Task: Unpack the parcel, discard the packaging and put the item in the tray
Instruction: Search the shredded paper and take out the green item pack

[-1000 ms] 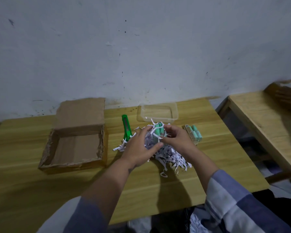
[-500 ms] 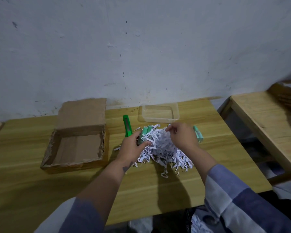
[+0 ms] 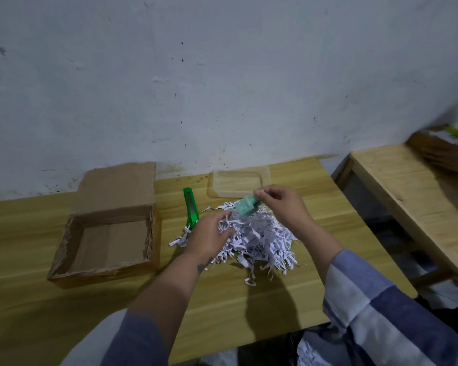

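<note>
One teal pack [image 3: 245, 206], one tray [image 3: 239, 191]

Green box cutter [image 3: 191, 208] flat on the wooden table [image 3: 37, 299], lengthwise toward the wall [image 3: 222, 75]. Right of that table, across a gap, a second wooden bench [image 3: 412, 191] with a blurred brown object [image 3: 444, 151].

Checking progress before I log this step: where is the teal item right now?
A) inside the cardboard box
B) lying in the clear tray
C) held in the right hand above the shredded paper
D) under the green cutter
C: the right hand pinches the teal item just above the shredded paper, short of the clear tray.
</note>
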A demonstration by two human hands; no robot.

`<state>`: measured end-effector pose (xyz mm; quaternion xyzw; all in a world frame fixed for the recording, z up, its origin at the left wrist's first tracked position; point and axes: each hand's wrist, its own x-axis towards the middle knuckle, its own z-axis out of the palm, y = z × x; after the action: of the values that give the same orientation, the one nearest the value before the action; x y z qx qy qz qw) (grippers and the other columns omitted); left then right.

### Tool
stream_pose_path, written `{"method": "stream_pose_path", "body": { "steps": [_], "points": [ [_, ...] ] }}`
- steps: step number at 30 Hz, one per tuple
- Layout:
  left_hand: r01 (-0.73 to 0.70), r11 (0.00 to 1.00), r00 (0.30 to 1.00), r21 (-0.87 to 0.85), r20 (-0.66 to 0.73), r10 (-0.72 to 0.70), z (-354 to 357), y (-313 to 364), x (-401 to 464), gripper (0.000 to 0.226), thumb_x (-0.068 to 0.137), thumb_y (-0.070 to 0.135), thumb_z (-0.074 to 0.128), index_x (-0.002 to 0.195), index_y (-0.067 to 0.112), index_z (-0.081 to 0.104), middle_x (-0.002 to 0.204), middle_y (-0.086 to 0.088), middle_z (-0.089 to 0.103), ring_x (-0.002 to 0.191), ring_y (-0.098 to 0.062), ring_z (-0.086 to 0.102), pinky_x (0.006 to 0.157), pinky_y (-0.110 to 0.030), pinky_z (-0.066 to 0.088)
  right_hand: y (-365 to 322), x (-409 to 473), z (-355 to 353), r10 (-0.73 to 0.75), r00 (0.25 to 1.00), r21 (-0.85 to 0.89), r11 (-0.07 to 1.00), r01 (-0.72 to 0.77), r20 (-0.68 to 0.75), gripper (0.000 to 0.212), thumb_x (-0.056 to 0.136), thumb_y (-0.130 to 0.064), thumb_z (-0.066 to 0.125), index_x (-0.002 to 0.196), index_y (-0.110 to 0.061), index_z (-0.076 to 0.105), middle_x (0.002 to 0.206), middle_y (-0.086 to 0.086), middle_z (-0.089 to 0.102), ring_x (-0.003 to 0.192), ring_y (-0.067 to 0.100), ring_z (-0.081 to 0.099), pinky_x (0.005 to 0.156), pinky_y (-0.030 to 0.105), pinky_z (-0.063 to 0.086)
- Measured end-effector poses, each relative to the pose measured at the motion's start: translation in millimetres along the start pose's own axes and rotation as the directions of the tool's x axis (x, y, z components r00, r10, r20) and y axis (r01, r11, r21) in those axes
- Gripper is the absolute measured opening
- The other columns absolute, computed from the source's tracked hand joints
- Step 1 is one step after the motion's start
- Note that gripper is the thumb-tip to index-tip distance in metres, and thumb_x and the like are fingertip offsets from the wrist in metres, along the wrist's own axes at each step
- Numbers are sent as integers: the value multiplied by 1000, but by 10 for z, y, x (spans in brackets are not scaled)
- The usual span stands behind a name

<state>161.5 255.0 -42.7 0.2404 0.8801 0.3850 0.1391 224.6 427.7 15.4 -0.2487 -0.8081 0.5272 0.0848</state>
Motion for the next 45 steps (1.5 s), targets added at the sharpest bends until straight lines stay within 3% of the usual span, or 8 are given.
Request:
{"method": "stream_pose_path", "body": {
  "steps": [2,7,11,20,28,33,40,45],
  "points": [
    [-52,982,998,184,-13,55,23,-11,42,58,85,32,69,138,30,45,143,4,46,134,-20,37,108,-42,32,46,57,-132,-16,996,17,1000,18,-93,23,91,-30,58,108,-20,69,110,3,69,83,13,62,71,27,48],
    [-166,925,975,341,199,102,188,29,167,71,87,55,57,147,43,23,158,4,21,145,-21,17,116,-47,13,241,242,-455,-23,985,-136,991,-1,-173,37,98,-25,46,135,-24,51,132,10,58,117,28,56,92,34,46],
    [-161,903,954,398,297,39,326,-22,161,68,90,54,52,148,43,19,161,7,9,148,-20,7,118,-47,4,518,418,-640,82,944,-271,947,-174,-319,46,91,-29,60,130,-13,42,122,19,59,106,35,59,84,45,52],
    [-191,868,962,458,262,73,470,-225,144,64,89,61,47,146,43,24,159,15,13,147,-15,11,119,-46,6,1022,655,-698,202,923,-539,762,-357,-326,36,92,-39,54,121,-17,52,106,14,65,89,32,63,65,34,46],
    [-189,875,977,445,177,121,359,-268,138,82,71,82,27,146,51,11,155,10,22,143,-19,17,115,-44,12,960,623,-585,30,963,-611,767,-195,-269,37,95,-36,48,127,-20,55,128,11,58,113,33,54,85,41,49],
    [-157,891,976,426,204,74,163,-253,298,98,64,91,37,145,53,-4,160,9,-6,147,-22,-3,117,-50,10,673,496,-197,-203,978,-433,878,203,47,30,96,-29,48,118,-14,62,119,8,64,104,22,59,85,26,44],
    [-69,891,910,449,395,-128,49,-241,446,95,73,80,49,149,45,6,161,3,-8,148,-25,4,118,-46,16,803,461,248,112,919,-501,859,102,379,64,94,-60,18,145,-23,34,154,10,31,143,27,22,117,44,18],
    [-174,881,913,441,406,-23,46,-364,189,93,77,77,48,149,45,-2,162,5,1,147,-20,9,117,-42,18,786,157,32,124,884,-451,886,106,451,87,73,-81,40,146,-44,12,160,2,15,145,26,18,117,50,18]
  ]
}}
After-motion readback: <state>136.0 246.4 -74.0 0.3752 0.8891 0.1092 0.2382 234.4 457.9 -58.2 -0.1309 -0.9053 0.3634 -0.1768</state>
